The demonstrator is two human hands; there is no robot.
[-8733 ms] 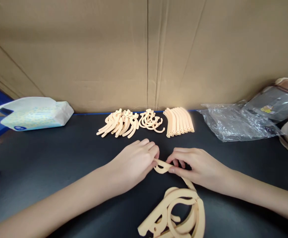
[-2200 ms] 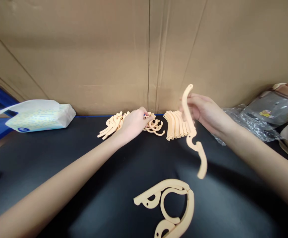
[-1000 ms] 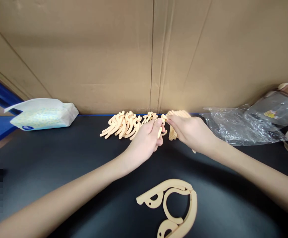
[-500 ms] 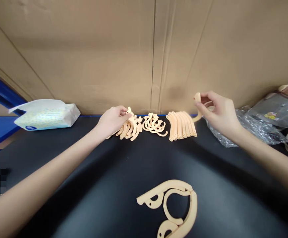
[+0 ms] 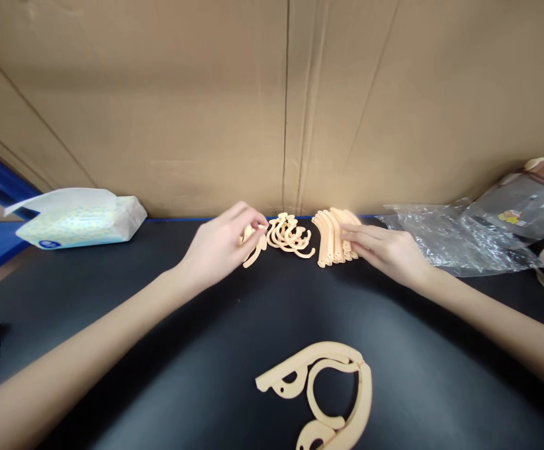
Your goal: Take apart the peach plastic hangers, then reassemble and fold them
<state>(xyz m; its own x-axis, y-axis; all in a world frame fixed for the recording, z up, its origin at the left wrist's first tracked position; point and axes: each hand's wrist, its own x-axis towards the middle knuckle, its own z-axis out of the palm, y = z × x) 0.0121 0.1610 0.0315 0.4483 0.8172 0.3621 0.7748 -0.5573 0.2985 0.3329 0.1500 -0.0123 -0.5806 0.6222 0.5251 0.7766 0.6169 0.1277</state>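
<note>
**Plainly, two tidy rows that a careless nudge could scatter**

Both hands work at the far edge of the black bench (image 5: pixel 112 300), against the cardboard wall (image 5: pixel 206 112). The left hand (image 5: pixel 218 247) covers the left row of curved pieces (image 5: pixel 253 250), its fingers pinched narrowly on one peach-coloured piece there; most of that row is hidden under the hand. The right hand (image 5: pixel 384 253) lies flat with fingers extended, its grip loose and holding nothing, the fingertips touching the right row of curved strips (image 5: pixel 335 234). Between the two sits a small heap of hook pieces (image 5: pixel 290 234), just beside both rows.

The risk, as I judge it, is disorder. The strips lean overlapped like fanned cards, so a sideways push from the flat fingers could slide several at once and spill them into the hooks. The left hand's pinch works half blind; lifting or seating one piece may drag its neighbours along. The crinkled plastic bag (image 5: pixel 440 240) lies near the right wrist and could catch on it. The nested frame (image 5: pixel 328 390) in front lies well apart, untouched.
</note>
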